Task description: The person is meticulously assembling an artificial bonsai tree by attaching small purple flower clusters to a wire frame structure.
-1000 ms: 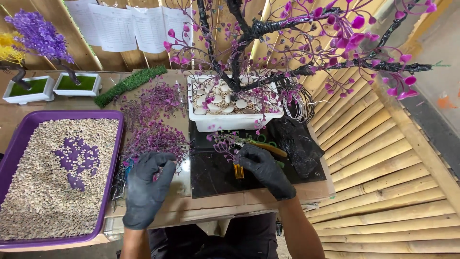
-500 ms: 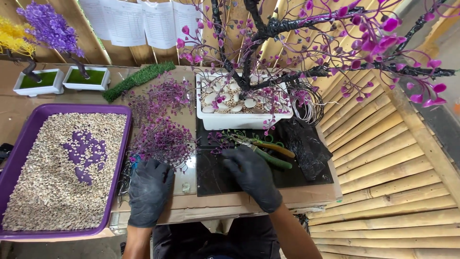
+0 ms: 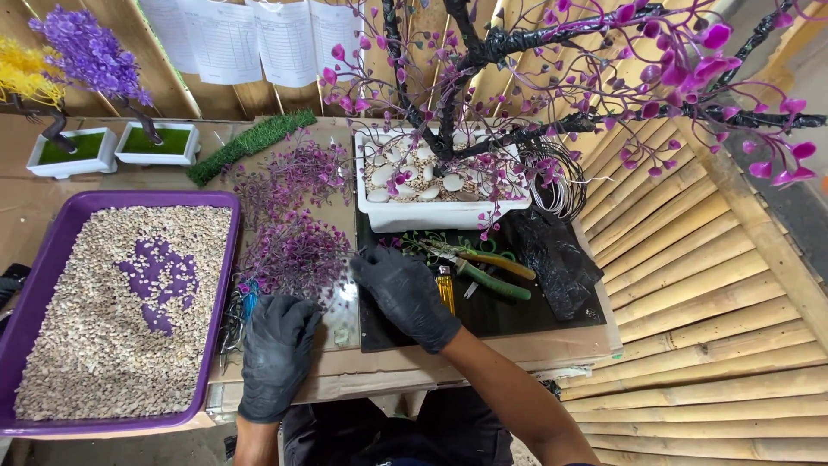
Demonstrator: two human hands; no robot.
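Both gloved hands are reaching into the purple beaded wire sprigs (image 3: 297, 250) on the bench (image 3: 414, 367), your left hand (image 3: 276, 354) resting flat, your right hand (image 3: 405, 293) pinching a thin stem; they're looking light, springy and tangle-prone, so grip stems, not beads.

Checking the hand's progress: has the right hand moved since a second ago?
Yes. The right hand has shifted left off the yellow-handled pliers, toward the pile of purple beaded sprigs.
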